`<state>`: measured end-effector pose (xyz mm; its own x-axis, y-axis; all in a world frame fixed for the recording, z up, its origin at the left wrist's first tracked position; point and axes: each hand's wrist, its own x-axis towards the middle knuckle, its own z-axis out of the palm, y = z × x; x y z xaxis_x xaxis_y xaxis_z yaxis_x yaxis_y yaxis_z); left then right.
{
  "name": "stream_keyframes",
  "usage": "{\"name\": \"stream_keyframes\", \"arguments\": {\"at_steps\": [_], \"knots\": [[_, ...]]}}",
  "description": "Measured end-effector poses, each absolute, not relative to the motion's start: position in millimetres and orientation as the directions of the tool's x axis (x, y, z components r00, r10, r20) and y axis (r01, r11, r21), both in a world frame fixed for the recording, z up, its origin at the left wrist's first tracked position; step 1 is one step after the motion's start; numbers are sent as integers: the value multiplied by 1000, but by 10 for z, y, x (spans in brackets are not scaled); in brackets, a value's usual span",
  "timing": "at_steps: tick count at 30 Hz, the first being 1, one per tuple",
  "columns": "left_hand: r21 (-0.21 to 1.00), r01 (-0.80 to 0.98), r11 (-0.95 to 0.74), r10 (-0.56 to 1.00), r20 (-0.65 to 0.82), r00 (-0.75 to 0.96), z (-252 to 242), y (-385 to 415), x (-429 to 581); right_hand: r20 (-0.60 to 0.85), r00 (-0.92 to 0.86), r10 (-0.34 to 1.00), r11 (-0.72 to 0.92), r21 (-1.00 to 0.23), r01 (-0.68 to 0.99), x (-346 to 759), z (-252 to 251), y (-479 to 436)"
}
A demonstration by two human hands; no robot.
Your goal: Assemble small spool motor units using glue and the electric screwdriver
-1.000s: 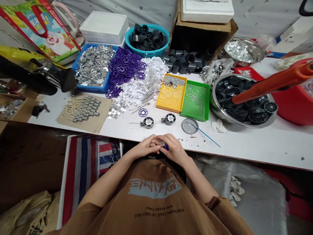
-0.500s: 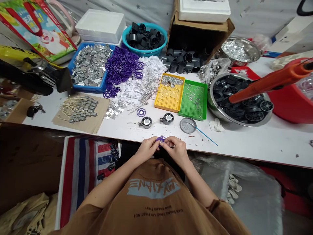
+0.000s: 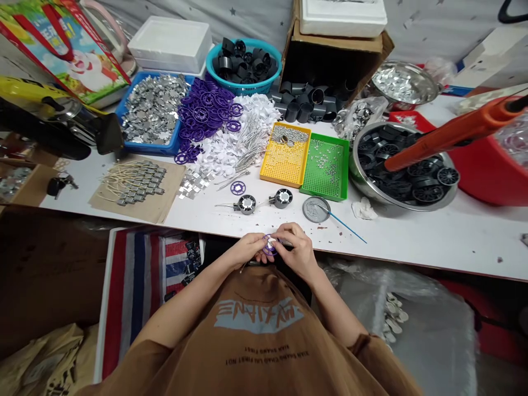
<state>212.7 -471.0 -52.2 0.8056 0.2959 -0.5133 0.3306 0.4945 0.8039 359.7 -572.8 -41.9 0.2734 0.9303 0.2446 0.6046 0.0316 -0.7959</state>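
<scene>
Fingers of the left hand (image 3: 246, 252) and right hand (image 3: 297, 250) pinch one purple wheel (image 3: 270, 245) at the table edge (image 3: 412, 258). Yellow tray (image 3: 285, 157) holds tiny silver bits; blue basket (image 3: 243, 66) holds black rings.

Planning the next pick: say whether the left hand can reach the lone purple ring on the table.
Probably yes: the lone purple ring lies uncovered just beyond the left hand, a grey assembly beside it leaving room. That hand is pinching a second purple ring.
</scene>
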Motion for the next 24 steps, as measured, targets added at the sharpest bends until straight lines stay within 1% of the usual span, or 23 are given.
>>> {"name": "stream_keyframes", "arguments": {"at_steps": [4,7,9,11,12,14,16,17,18,21,24], "knots": [[858,312,408,379,-470,797,-512,-4729,2127,118,306,945,-77,-828,556,3646,-407,-5703],[868,296,398,363,-446,819,-502,-4731,2127,93,317,944,-85,-859,505,3650,-441,-5689],[867,303,397,328,-442,835,-502,-4721,2122,117,302,946,-52,-865,499,3647,-460,-5688],[879,319,356,339,-439,832,-511,-4709,2113,175,238,955,16,-835,549,3642,-443,-5694],[886,331,324,355,-438,826,-519,-4704,2110,208,170,963,71,-808,584,3639,-420,-5697],[896,349,276,385,-435,814,-534,-4701,2108,234,-25,972,198,-758,621,3629,-356,-5695],[896,346,278,388,-434,813,-539,-4702,2114,211,-198,957,288,-740,607,3613,-307,-5671],[896,337,290,388,-432,814,-537,-4701,2119,197,-244,950,307,-736,604,3604,-299,-5650],[897,326,300,391,-427,815,-531,-4696,2123,190,-262,946,314,-729,608,3595,-306,-5623],[908,297,297,395,-400,827,-504,-4639,2098,215,-244,946,324,-694,644,3580,-387,-5530],[909,287,302,331,-383,863,-480,-4514,1987,265,-207,942,334,-662,671,3594,-483,-5462]]}}
